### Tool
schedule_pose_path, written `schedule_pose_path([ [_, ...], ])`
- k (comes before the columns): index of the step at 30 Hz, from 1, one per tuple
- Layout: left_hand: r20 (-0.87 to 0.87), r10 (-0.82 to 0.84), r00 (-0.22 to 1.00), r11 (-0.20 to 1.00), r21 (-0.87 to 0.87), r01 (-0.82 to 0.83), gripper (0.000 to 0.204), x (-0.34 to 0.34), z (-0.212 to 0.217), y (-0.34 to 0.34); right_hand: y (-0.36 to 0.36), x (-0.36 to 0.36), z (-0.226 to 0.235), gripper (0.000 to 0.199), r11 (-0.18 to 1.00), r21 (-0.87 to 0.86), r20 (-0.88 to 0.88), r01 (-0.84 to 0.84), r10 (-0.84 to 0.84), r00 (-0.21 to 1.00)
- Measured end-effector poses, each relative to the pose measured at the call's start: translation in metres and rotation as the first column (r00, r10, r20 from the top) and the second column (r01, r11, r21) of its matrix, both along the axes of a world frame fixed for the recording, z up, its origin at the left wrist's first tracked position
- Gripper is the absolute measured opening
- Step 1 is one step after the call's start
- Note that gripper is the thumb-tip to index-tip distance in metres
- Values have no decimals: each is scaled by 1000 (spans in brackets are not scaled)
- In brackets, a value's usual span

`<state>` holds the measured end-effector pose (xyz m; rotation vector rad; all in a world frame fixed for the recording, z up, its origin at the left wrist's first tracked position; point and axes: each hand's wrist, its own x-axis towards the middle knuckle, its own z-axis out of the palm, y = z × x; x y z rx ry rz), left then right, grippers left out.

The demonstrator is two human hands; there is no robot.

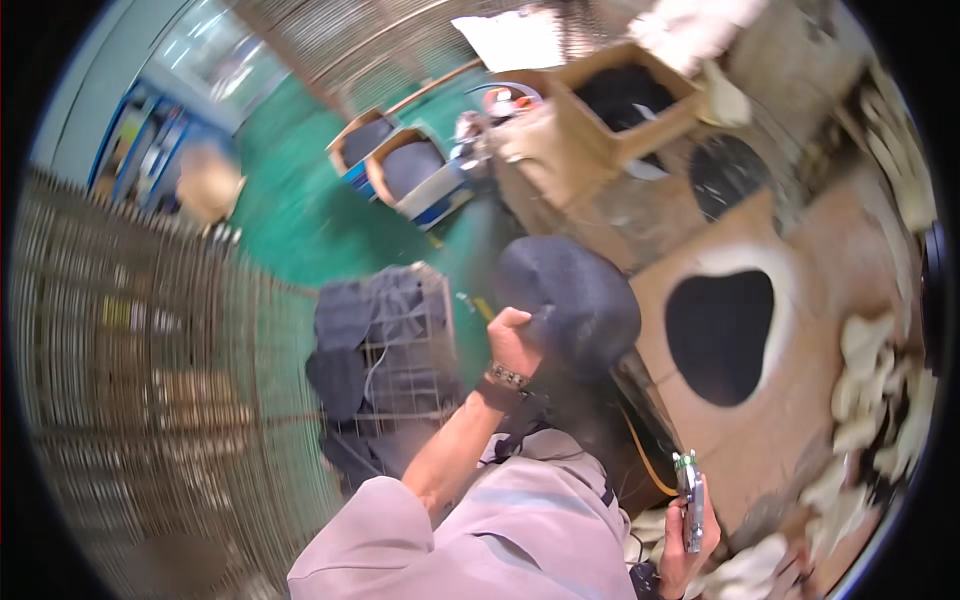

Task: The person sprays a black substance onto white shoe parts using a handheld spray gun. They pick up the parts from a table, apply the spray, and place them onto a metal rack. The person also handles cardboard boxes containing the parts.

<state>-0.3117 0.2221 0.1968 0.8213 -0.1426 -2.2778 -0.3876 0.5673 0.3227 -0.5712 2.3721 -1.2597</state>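
Green floor; clipper (690, 512) seemingly upright in right hand (683, 548).

1. A brown workbench (800, 400) fills the three o'clock side, with a dark shaped piece (720, 335) flat on it.
2. Pale scraps (865, 400) lie along its four o'clock edge.
3. Cardboard boxes (620, 110) stand at twelve o'clock.

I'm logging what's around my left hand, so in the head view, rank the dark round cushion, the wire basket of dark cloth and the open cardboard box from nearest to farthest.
From the left hand:
1. Dark round cushion, gripped, just right of it.
2. Wire basket, on its left.
3. Open cardboard box, far up the picture.
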Motion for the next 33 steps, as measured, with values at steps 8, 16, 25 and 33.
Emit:
schedule_pose_path([
  [8, 201, 453, 869, 883, 36, -468, 18, 149, -88, -15, -90, 4, -21, 48, 913, 54, 11, -403, 404, 915],
  [16, 368, 695, 618, 626, 112, -772, 24, 244, -129, -68, -208, 45, -26, 44, 800, 180, 185, -573, 544, 818],
  [25, 351, 924, 149, 120, 102, -988, 10, 368, -233, -77, -306, 76, -75, 49, 583, 294, 249, -758, 718, 650],
  [33, 535, 844, 42, -156, 318, -935, 35, 397, -517, 23, -342, 97, -149, 51, 323, 505, 407, -800, 728, 551],
])
